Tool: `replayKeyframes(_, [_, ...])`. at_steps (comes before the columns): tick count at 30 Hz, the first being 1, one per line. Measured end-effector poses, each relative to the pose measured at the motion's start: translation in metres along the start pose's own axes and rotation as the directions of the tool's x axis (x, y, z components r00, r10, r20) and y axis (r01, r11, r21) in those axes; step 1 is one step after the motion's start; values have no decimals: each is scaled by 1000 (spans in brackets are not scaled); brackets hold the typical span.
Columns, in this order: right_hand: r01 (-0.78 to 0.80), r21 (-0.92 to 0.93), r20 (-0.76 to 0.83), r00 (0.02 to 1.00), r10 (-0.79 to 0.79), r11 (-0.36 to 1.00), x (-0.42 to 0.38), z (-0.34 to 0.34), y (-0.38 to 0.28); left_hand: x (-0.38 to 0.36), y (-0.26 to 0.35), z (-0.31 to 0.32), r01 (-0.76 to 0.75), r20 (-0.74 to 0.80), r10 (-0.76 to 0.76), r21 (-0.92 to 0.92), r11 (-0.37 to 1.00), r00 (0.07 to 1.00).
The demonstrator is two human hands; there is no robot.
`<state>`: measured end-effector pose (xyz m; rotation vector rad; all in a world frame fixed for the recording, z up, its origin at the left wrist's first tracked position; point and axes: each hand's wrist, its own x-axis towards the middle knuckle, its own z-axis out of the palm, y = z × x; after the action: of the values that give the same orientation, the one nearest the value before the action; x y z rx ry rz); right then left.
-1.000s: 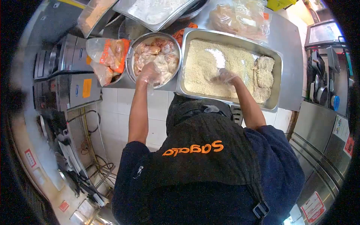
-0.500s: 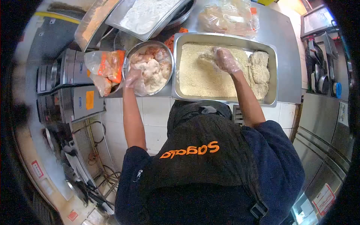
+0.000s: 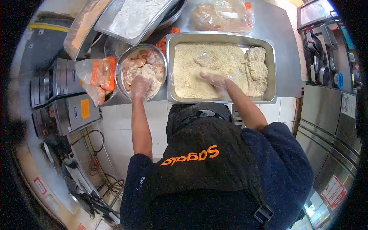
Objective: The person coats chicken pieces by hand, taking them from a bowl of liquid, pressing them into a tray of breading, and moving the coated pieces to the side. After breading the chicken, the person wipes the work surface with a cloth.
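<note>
My left hand (image 3: 140,87), in a clear plastic glove, reaches into a round metal bowl (image 3: 119,85) of raw chicken pieces (image 3: 151,61). Its fingertips are down among pieces with a pale wet coating, so its grip is hidden. My right hand (image 3: 216,83), also gloved, is low over pale breadcrumbs (image 3: 188,76) in a deep rectangular metal tray (image 3: 271,57). The fingers are stretched out leftward, slightly blurred, and hold nothing. Just beyond them a crumb-covered piece of chicken (image 3: 209,61) lies in the crumbs. Several breaded pieces (image 3: 257,71) are lined up along the tray's right side.
An orange-marked plastic bag of chicken (image 3: 97,76) is left of the bowl. Behind stand a metal pan of white flour (image 3: 136,19) and a container of orange-brown powder (image 3: 86,28). Another clear plastic bag (image 3: 222,17) lies behind the tray on the steel table (image 3: 289,73).
My right hand has come nearer to me and its fingers have straightened, leaving a crumbed chicken piece in view. My left hand has shifted from the bowl's left edge toward its middle.
</note>
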<state>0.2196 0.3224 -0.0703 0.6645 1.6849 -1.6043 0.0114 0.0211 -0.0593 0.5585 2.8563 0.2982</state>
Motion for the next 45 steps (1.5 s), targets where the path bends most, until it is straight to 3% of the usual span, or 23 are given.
replayKeyframes(2, [31,47,0,1000,-31,998,8,19,-23,-3,6,-12,-59,4,59,-11,998,998])
replayKeyframes(4, [123,428,90,980,-178,896,1,36,-56,3,-2,-9,-102,9,104,-128,986,994])
replayKeyframes(7, [133,491,20,986,-164,861,77,44,-30,2,-4,-12,-115,58,134,-258,959,989])
replayKeyframes(8, [134,487,20,986,-164,863,101,34,-12,2,-3,-14,-89,106,121,-272,958,987])
replayKeyframes(9, [359,429,-43,925,-378,829,100,23,-12,2,-4,-12,-86,101,118,-276,957,988])
replayKeyframes(12, [586,174,-346,788,-508,791,49,2,-48,-7,-9,-5,-121,-89,88,-500,858,992])
replayKeyframes(14, [-55,-9,-404,914,47,998,37,-32,-72,-9,-8,-6,-99,-112,41,-585,805,993])
replayKeyframes(15, [-57,-13,-404,913,47,998,45,-47,-64,-11,-6,-7,-72,-109,-2,-668,741,994])
replayKeyframes(17, [-81,-539,-697,601,-390,838,54,-62,-51,-11,-2,-11,3,-46,-77,-839,545,996])
replayKeyframes(21, [-379,-427,-860,452,-238,821,67,-40,-62,-14,12,-23,198,196,-123,-980,1,973])
replayKeyframes(25, [-241,-714,-688,416,-595,657,80,11,-31,-23,20,-30,241,278,-109,-933,-267,954])
replayKeyframes(26, [-207,-761,-612,542,-576,615,60,23,-31,-22,14,-22,226,266,-83,-918,-327,960])
replayKeyframes(27, [-165,-807,-520,656,-547,568,51,25,-32,-16,5,-14,283,338,-117,-899,-334,934])
replayKeyframes(29, [-144,-842,-476,650,-592,519,57,22,-28,-12,-11,4,303,354,-198,-921,-246,914])
replayKeyframes(32, [-115,-844,-460,656,-599,523,53,11,-45,-12,1,7,71,149,-151,-900,-429,977])
replayKeyframes(34, [-102,-751,-530,683,-503,652,57,9,-43,-9,29,-25,232,267,-349,-963,-140,898])
replayKeyframes(35, [-16,-650,-606,614,-506,760,75,2,-23,-13,18,-12,250,287,-362,-957,-145,887])
replayKeyframes(36, [-23,-649,-595,638,-489,760,79,1,-17,-18,0,7,171,246,-275,-948,-269,930])
replayKeyframes(38, [-54,-764,-577,503,-644,643,83,-1,-14,-17,-20,27,127,213,-160,-896,-425,964])
replayKeyframes(39, [86,-643,-669,421,-613,761,87,7,-16,-17,-15,23,171,251,-143,-892,-418,957])
replayKeyframes(40, [-61,-718,-536,683,-495,694,74,-4,-17,-11,0,18,204,275,-120,-887,-414,954])
replayKeyframes(41, [-80,-749,-489,736,-468,658,68,-8,-28,5,20,11,218,271,-83,-893,-394,959])
replayKeyframes(45, [-182,-732,-639,520,-567,657,40,-9,-26,91,131,-27,207,163,158,-924,-321,974])
